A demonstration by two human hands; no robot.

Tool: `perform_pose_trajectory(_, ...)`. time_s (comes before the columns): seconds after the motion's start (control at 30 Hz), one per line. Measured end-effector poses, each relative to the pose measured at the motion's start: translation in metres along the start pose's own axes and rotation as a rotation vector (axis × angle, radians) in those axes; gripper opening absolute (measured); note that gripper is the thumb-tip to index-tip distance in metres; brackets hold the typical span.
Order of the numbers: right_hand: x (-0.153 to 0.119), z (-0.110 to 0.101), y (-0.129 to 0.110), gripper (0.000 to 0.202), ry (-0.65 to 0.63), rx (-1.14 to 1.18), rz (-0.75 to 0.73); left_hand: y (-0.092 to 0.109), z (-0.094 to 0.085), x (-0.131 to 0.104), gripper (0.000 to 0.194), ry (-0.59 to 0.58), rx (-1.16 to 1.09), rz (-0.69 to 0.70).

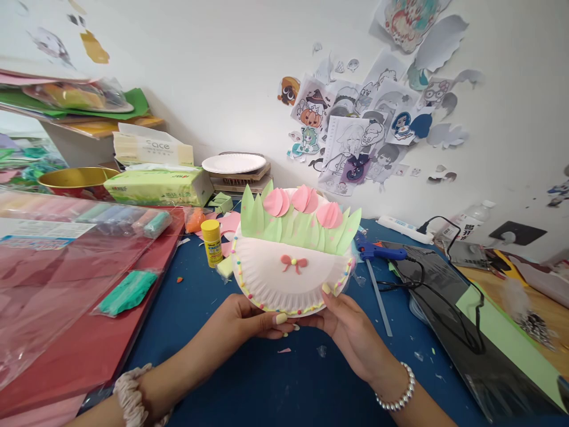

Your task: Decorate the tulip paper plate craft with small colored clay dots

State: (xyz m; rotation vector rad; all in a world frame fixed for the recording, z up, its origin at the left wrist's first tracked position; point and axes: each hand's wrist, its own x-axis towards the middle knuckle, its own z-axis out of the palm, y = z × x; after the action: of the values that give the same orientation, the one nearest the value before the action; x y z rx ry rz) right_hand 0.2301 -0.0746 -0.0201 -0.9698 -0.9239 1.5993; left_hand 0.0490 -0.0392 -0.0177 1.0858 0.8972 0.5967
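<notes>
Plate basket (271,270) with three flowers (304,199) rests in two hands (253,317) (344,323).

Both forearms reach forward, left hand (262,317) and right hand (342,320) nearly meeting, fingers curled.

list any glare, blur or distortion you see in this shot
Head view: pale reflections streak the clear plastic packaging at left; the outer edges look stretched, as by a wide lens; the held paper-plate craft looks fairly clear, the fine print on the water bottle too soft to read.

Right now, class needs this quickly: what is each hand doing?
Left hand: closed on the paper-plate craft's lower edge.
Right hand: gripping its lower edge, thumb in front.
</notes>
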Motion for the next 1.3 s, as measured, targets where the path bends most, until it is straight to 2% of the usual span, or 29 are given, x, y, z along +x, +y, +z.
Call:
perform_pose_trajectory(0.2,0.0000,-0.0009,0.0002,0.035,-0.024,-0.026,-0.012,-0.0007,-0.0005,0.0006,0.030,-0.010,-0.006,-0.008)
perform_pose_trajectory(0.33,-0.0002,-0.0007,0.0007,0.045,-0.065,-0.006,-0.044,-0.0004,-0.0007,0.0009,0.029,-0.002,-0.010,-0.005)
perform_pose_trajectory(0.53,0.0014,0.0000,0.0017,0.054,-0.022,0.053,-0.010,-0.0018,-0.0022,0.0028,0.033,-0.019,0.011,-0.013)
perform_pose_trajectory(0.8,-0.0012,0.0038,-0.0039,0.052,-0.007,0.033,-0.006,-0.0002,-0.0010,-0.0002,0.032,-0.006,0.010,0.008)
perform_pose_trajectory(1.03,0.0014,0.0035,-0.0058,0.052,0.104,0.078,-0.074,-0.0023,-0.0045,0.0032,0.028,-0.050,0.034,-0.017)
perform_pose_trajectory(1.3,0.0015,0.0010,-0.0049,0.040,0.127,0.113,-0.074,-0.0033,-0.0048,0.0030,0.027,-0.069,0.010,-0.003)
